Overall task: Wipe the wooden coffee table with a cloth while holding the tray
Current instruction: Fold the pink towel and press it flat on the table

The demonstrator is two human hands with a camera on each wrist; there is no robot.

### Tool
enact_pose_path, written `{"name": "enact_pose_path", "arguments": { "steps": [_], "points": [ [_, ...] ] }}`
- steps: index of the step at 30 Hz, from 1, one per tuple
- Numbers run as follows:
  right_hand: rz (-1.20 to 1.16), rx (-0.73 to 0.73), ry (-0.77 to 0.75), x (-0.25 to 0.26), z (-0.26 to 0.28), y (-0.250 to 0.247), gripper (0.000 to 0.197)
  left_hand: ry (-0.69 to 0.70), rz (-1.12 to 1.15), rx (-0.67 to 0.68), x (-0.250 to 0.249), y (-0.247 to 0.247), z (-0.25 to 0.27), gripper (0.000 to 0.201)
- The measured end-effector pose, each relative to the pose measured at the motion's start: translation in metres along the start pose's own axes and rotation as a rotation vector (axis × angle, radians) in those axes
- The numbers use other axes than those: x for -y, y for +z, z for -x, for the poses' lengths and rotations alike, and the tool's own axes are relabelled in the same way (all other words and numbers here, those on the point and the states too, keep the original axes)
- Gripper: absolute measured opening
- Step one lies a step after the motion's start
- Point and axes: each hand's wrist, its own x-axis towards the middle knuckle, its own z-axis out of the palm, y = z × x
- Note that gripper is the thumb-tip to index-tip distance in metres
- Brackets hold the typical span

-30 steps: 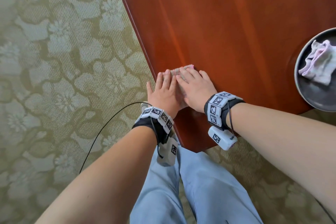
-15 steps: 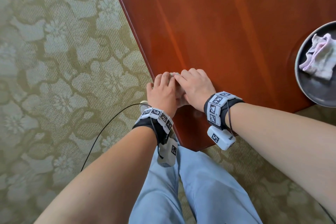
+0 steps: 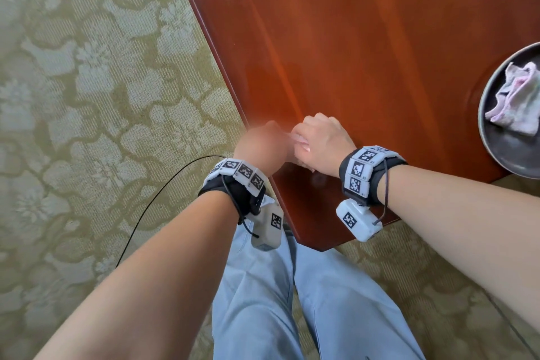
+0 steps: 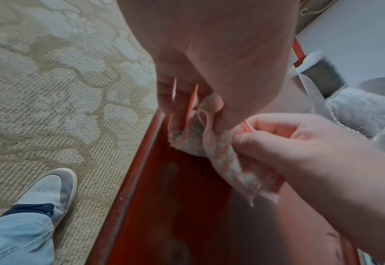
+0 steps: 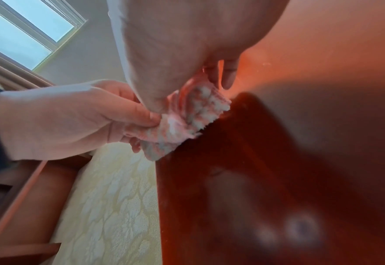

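Held in both hands: left hand (image 3: 258,145) and right hand (image 3: 324,140) pinched tight on a small pink cloth (image 4: 218,143), fingers curled, bunching it just above the near corner of the wooden coffee table (image 3: 336,52). Looked like gathering or refolding the cloth between wiping strokes. Next, probably: free one hand for the tray (image 3: 496,143), well apart at the right edge with a second rag (image 3: 514,99) in it, untouched.

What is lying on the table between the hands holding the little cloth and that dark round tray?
Nothing: in the head view only bare red-brown wooden table lies between the right hand and the dark round tray.
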Motion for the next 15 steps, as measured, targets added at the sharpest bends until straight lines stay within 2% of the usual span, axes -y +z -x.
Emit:
{"name": "enact_pose_path", "arguments": {
  "steps": [5, 10, 15],
  "points": [
    [0.036, -0.065, -0.023, -0.003, -0.013, 0.001, 0.019, 0.046, -0.104, 0.015, 0.012, -0.001, -0.012, 0.016],
    [0.072, -0.094, 0.045, 0.003, -0.04, -0.009, 0.013, -0.025, -0.142, -0.036, 0.008, -0.018, -0.035, 0.023],
    [0.082, -0.124, 0.088, 0.009, -0.072, -0.027, 0.016, -0.038, -0.177, -0.098, 0.004, -0.038, -0.06, 0.014]
  ]
}}
